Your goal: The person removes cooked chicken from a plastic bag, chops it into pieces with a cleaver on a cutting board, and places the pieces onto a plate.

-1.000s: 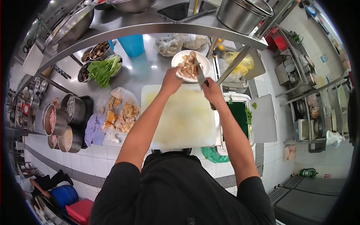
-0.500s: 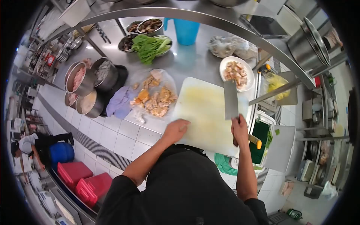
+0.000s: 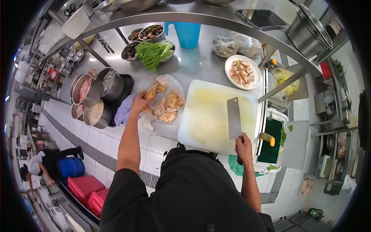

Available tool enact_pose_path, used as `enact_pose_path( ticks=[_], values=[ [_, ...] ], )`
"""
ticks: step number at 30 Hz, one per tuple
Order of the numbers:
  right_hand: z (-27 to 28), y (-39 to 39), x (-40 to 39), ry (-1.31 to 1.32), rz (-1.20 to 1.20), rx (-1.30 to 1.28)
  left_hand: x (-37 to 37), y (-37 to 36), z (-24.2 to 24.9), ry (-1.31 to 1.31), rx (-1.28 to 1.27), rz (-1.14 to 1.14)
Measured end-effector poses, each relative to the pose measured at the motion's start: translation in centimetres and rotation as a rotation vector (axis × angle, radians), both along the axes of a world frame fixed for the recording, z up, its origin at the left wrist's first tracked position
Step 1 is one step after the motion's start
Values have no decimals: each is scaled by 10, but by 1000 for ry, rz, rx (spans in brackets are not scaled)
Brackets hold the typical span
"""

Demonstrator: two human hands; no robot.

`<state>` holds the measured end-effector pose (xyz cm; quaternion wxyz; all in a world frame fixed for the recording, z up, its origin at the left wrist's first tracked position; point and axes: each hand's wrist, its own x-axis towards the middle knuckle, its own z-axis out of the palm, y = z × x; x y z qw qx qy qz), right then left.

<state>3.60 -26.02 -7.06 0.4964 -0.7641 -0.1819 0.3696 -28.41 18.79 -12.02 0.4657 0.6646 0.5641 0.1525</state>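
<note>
I saw the cutting board (image 3: pixel 210 120) and, left of it, a plastic bag (image 3: pixel 176 86) bearing meat chunks (image 3: pixel 168 105); over the board was the cleaver (image 3: pixel 234 121), its handle (image 3: pixel 239 158) partly hidden by the clamped right hand (image 3: pixel 243 147); the left hand (image 3: pixel 141 103) touched one chunk (image 3: pixel 151 93), fingertips obscured, grip impossible to tell

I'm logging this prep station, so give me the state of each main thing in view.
Left grip, at the meat pieces, hold unclear
Right grip, closed around the cleaver
Cleaver, held, blade over the cutting board
Cutting board, flat, stained yellowish
Meat pieces, on a spread plastic bag
White plate, holding cut pieces
Blue jug, upright
Leafy greens, heaped
White bin, open
</note>
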Motion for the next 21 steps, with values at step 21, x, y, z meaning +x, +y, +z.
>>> enact_pose_path(
  ticks=[21],
  values=[
    [32,35,-26,-618,136,-172,161,-241,8,-100,413,-626]
  ],
)
